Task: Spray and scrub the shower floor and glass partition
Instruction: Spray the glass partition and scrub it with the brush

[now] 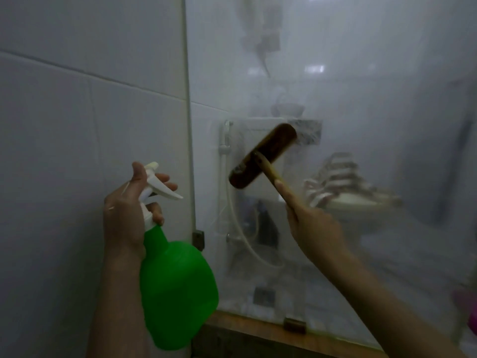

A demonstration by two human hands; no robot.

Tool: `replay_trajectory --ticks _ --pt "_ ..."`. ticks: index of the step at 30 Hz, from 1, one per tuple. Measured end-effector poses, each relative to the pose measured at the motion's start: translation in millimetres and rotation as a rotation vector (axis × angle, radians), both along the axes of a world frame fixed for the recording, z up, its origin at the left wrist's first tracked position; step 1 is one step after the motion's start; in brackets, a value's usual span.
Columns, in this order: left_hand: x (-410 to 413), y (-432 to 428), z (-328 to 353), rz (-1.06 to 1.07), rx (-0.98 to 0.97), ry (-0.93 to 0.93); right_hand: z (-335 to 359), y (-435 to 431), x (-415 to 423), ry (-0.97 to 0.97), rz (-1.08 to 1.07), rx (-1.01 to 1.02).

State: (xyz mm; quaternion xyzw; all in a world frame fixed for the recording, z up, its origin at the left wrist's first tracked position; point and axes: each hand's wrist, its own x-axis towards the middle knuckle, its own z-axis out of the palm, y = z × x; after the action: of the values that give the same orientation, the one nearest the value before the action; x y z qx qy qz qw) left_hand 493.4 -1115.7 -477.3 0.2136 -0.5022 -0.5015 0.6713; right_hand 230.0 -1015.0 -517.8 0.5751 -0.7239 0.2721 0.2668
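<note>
Across the middle and right of the view stands one frosted glass partition (361,86), smooth and cloudy, so the white hose and other shapes behind it are only blurs. One white tiled wall (64,112), glossy with thin grout lines, fills the left. Near and low, one green plastic spray bottle (178,293), bulbous with a white trigger head, is gripped at its neck by the left hand (126,210): fingers curled round, forefinger over the trigger, thumb up behind. One scrubbing brush (263,156), its long dark head tilted against the glass, has a pale wooden handle held by the right hand (315,226), forefinger stretched along it and the other fingers hidden. Two small dark clamps (198,239) hold the pane's edges.
</note>
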Motion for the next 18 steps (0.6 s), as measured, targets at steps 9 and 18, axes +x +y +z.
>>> replay_trajectory --ticks 9,18 --pt "-13.0 -24.0 -34.7 -0.022 0.047 -0.114 -70.2 16.1 7.3 -0.065 -0.003 0.141" --pt "-5.7 -33.8 -50.2 -0.068 0.065 -0.22 -68.8 -66.5 46.3 0.043 0.03 0.216"
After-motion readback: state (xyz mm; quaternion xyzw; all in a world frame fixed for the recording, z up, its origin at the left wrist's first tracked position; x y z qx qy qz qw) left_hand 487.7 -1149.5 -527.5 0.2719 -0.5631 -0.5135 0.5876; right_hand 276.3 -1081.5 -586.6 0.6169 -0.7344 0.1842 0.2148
